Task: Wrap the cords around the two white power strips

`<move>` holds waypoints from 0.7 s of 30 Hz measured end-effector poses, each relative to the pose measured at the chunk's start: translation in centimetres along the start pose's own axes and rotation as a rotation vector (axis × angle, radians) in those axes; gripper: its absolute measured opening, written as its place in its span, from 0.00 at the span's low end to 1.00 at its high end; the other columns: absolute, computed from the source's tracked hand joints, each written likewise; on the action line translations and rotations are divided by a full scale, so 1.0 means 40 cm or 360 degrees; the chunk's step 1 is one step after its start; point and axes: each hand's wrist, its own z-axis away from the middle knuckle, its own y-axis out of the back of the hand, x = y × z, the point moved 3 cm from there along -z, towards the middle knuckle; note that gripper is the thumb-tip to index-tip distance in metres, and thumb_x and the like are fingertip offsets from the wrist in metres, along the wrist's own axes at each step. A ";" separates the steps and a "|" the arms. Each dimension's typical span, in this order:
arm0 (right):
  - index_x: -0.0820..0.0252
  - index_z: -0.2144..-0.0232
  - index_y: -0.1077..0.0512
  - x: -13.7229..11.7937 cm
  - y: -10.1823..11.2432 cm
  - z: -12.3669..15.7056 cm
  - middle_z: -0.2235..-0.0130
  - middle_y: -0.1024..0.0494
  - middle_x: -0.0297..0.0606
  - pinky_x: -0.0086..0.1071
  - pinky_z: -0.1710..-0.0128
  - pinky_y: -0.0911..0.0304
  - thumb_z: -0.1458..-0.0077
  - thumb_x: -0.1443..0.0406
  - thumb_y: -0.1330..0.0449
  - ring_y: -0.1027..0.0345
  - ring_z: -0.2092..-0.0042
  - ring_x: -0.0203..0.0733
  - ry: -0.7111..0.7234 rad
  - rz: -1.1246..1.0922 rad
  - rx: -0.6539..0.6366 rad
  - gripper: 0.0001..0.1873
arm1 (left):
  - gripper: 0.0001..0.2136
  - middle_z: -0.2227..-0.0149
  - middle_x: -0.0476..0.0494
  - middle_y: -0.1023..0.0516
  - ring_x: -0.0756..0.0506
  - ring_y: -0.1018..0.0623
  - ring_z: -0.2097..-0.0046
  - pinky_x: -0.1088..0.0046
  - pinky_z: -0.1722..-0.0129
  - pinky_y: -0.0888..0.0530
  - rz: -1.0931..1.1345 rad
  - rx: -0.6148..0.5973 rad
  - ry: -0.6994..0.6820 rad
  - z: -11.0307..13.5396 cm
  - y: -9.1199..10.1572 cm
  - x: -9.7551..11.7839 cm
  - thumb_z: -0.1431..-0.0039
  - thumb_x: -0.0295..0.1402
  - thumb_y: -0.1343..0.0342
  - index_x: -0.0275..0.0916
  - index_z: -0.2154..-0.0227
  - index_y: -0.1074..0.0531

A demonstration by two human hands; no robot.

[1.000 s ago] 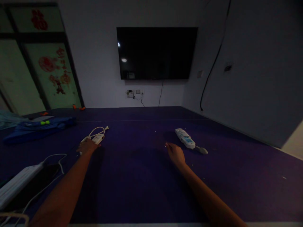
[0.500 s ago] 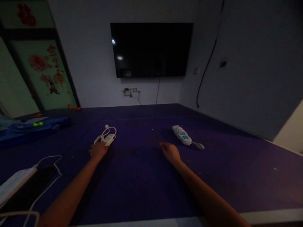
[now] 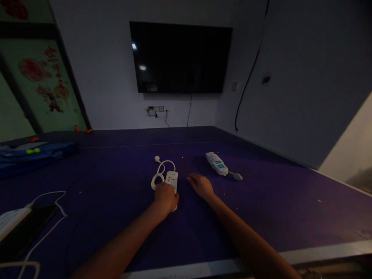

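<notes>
A white power strip [image 3: 172, 177] lies near the middle of the purple table [image 3: 139, 236], with my left hand [image 3: 165, 197] wrapped round its near half. Its white cord [image 3: 157, 180] loops loosely to the left and ends in a plug [image 3: 157, 159] at the far side. My right hand [image 3: 201, 186] is just right of the strip, apart from it, palm down and low over the table, fingers loosely extended and holding nothing. Beyond it, to the right, lies a second white power strip [image 3: 217, 164] with its cord wound round it and its plug [image 3: 237, 176] sticking out.
At the near left are a white box-like item [image 3: 13, 221], a dark flat object [image 3: 31, 228] and a loose white cable [image 3: 49, 232]. Blue cloth [image 3: 43, 155] lies at the far left. A television [image 3: 180, 58] hangs on the back wall; a black cable [image 3: 247, 89] runs down the right wall.
My left hand has brought the power strip and its cord rightward to the middle and turned it lengthwise. My right hand stays near the same spot. The camera view has shifted slightly.
</notes>
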 end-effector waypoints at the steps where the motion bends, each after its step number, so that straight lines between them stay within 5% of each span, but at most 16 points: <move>1: 0.58 0.49 0.30 -0.003 -0.004 0.001 0.49 0.26 0.43 0.34 0.50 0.39 0.40 0.58 0.50 0.32 0.48 0.45 0.0057 -0.0017 0.0001 0.20 | 0.21 0.57 0.24 0.25 0.33 0.27 0.51 0.63 0.54 0.33 0.0006 -0.0029 -0.0040 -0.006 0.012 0.009 0.47 0.43 0.47 0.30 0.60 0.24; 5: 0.59 0.49 0.31 -0.013 -0.008 0.005 0.48 0.27 0.44 0.37 0.46 0.41 0.41 0.59 0.49 0.35 0.46 0.45 0.0268 -0.0098 0.0092 0.20 | 0.24 0.58 0.27 0.23 0.35 0.24 0.54 0.66 0.60 0.31 0.0064 -0.0039 -0.0094 -0.077 0.125 -0.037 0.46 0.50 0.51 0.33 0.61 0.24; 10: 0.57 0.52 0.28 -0.040 0.029 -0.026 0.50 0.26 0.42 0.35 0.48 0.41 0.41 0.62 0.49 0.33 0.48 0.43 0.0227 -0.0048 0.0156 0.17 | 0.18 0.57 0.35 0.22 0.43 0.23 0.57 0.73 0.61 0.31 0.0496 0.0489 0.0159 -0.175 0.276 -0.207 0.47 0.43 0.45 0.36 0.59 0.26; 15: 0.54 0.58 0.24 -0.159 0.064 -0.132 0.59 0.20 0.38 0.27 0.59 0.38 0.44 0.61 0.45 0.27 0.57 0.41 0.0199 0.0017 -0.0240 0.14 | 0.09 0.74 0.42 0.22 0.46 0.23 0.69 0.74 0.70 0.32 0.0610 0.0234 0.0199 -0.217 0.235 -0.268 0.57 0.35 0.38 0.36 0.71 0.24; 21: 0.58 0.69 0.21 -0.307 -0.017 -0.240 0.70 0.19 0.37 0.24 0.69 0.37 0.62 0.64 0.32 0.25 0.66 0.41 0.0152 0.0055 -0.0674 0.12 | 0.05 0.79 0.44 0.23 0.47 0.25 0.74 0.75 0.74 0.33 0.0638 -0.0109 0.0108 -0.241 0.174 -0.247 0.63 0.28 0.38 0.36 0.78 0.24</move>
